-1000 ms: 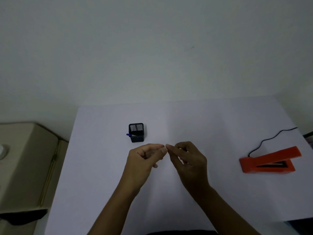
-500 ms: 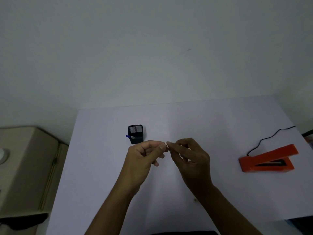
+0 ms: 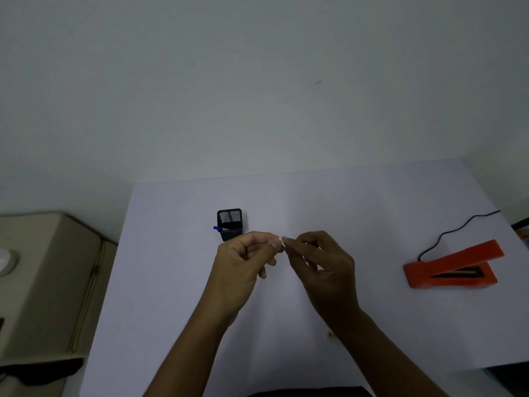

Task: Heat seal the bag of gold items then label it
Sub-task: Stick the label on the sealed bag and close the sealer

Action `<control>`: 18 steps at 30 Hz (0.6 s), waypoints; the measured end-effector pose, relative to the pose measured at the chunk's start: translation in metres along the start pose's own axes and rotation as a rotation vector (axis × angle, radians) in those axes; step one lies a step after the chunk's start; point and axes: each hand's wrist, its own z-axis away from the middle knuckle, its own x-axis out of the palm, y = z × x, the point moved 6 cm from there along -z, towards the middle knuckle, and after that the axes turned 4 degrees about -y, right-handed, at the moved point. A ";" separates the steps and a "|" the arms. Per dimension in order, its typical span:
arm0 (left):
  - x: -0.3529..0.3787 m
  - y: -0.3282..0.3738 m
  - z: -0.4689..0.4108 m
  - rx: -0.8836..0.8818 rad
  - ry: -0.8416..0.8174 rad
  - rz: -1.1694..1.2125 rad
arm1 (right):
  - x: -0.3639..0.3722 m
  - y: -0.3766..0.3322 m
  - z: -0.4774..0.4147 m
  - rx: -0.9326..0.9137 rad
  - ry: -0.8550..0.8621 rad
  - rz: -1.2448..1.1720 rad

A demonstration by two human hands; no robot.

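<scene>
White table, sealer at 3 o'clock. Left hand and right hand pinch a white scrap, likely the label; bag unseen, sealing unconfirmed.

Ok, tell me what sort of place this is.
Most likely a small desk set up for packing: a plain white table against a bare wall, an orange heat sealer with its black cord at the right, and a black mesh pen holder holding a blue pen.
</scene>
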 end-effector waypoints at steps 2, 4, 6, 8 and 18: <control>0.000 0.000 0.000 0.002 0.008 -0.003 | 0.001 0.000 0.000 0.000 -0.004 0.001; 0.000 -0.001 0.000 0.001 0.015 -0.007 | 0.001 0.000 -0.001 0.002 -0.010 0.000; 0.000 -0.001 -0.001 0.000 0.014 -0.011 | 0.001 0.000 -0.001 0.002 -0.017 -0.023; 0.000 -0.001 -0.002 0.001 0.007 -0.014 | 0.002 0.000 -0.003 0.009 -0.029 -0.062; -0.002 0.002 -0.005 0.067 -0.016 -0.096 | 0.008 0.000 -0.008 0.080 -0.112 -0.166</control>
